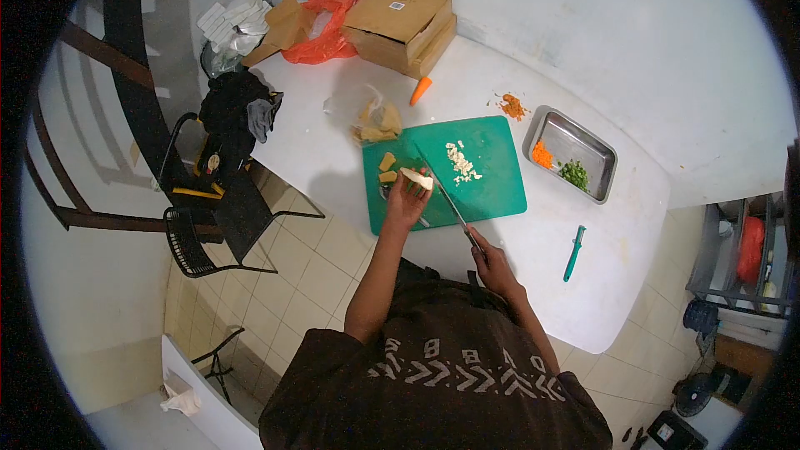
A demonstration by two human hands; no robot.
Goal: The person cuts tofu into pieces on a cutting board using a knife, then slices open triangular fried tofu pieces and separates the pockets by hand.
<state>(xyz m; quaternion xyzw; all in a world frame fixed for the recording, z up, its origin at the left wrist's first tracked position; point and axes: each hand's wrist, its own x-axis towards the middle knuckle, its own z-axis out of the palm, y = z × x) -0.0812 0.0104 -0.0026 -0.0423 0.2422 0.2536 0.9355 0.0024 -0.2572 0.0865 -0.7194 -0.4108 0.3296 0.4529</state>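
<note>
My left hand (407,200) holds a pale, elongated food piece (417,177) over the left half of the green cutting board (496,192). In my right hand (492,262) is the handle of a long knife (448,200), its blade slanting up and left across the board beside the pale piece. Small white diced bits (461,163) lie to the right of the blade. Yellowish chunks (387,168) rest near the board's left edge, and another metal object, partly hidden, lies under my left hand. A clear bag with yellowish pieces (379,121) overlaps the board's upper left corner.
A metal tray (612,168) with orange and green bits stands right of the board. Orange scraps (512,107), a carrot (421,91) and a green peeler (574,253) lie on the white table (542,308). Cardboard boxes (398,25) and a red bag (327,29) stand behind.
</note>
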